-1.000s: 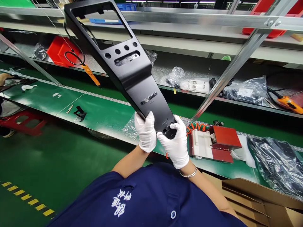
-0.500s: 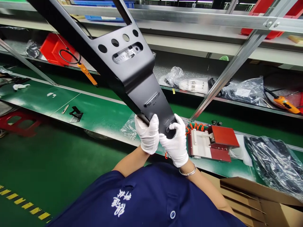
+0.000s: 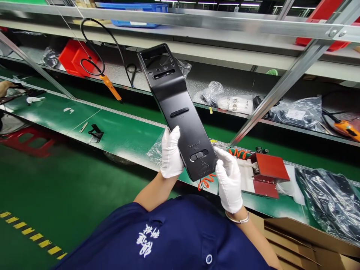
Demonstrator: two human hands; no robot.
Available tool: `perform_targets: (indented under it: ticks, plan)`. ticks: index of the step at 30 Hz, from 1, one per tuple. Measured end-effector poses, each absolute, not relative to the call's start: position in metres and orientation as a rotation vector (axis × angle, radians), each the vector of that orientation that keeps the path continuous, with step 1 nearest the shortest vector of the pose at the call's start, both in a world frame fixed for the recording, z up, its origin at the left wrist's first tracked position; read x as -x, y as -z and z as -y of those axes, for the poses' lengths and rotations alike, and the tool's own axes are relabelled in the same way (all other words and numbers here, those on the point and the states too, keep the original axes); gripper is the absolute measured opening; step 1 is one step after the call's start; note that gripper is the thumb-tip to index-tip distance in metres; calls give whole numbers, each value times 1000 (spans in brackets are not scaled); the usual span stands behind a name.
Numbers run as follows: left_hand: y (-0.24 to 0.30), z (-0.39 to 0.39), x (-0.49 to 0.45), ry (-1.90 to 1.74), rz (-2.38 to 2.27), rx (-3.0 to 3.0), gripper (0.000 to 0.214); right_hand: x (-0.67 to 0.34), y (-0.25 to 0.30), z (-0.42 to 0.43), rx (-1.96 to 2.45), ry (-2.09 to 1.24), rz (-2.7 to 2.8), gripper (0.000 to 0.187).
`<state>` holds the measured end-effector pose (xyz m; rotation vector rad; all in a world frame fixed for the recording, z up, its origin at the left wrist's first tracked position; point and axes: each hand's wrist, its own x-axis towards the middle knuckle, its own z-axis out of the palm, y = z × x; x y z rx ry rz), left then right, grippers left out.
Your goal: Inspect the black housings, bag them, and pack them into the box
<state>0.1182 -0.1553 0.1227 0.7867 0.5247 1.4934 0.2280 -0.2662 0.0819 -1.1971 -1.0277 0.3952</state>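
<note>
A long black plastic housing (image 3: 182, 116) is held up tilted in front of me. It has an open frame at its far end, a row of round holes, a slot near MAX and an oval slot near MIN. My left hand (image 3: 171, 153), in a white glove, grips its left edge with the thumb on the front. My right hand (image 3: 229, 180), also gloved, pinches the lower right corner, its fingers partly hidden. Behind the housing, a clear plastic bag (image 3: 156, 150) lies on the green workbench (image 3: 123, 138).
Right of my hands stands a red and white fixture (image 3: 270, 168) with a coiled orange hose (image 3: 237, 153). Bagged black parts (image 3: 332, 198) lie beyond it, above a cardboard box (image 3: 303, 240). An orange electric screwdriver (image 3: 111, 88) hangs at left, near a red bin (image 3: 75, 58).
The housing has swung away from the camera, its far end dropping, so its whole front shows. My right hand has shifted right to the corner, away from my left hand.
</note>
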Motion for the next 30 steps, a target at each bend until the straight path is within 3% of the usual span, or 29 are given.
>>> perform_targets:
  ticks: [12, 21, 30]
  plan:
    - [-122, 159, -116, -1468, -513, -800, 19, -227, -76, 273, 1314, -283, 1199, 41]
    - [-127, 185, -119, -1534, -561, -952, 28, -222, -95, 261, 1663, -150, 1328, 76]
    - [-124, 195, -118, -1553, -560, -944, 26, -222, -87, 254, 1564, -228, 1327, 58]
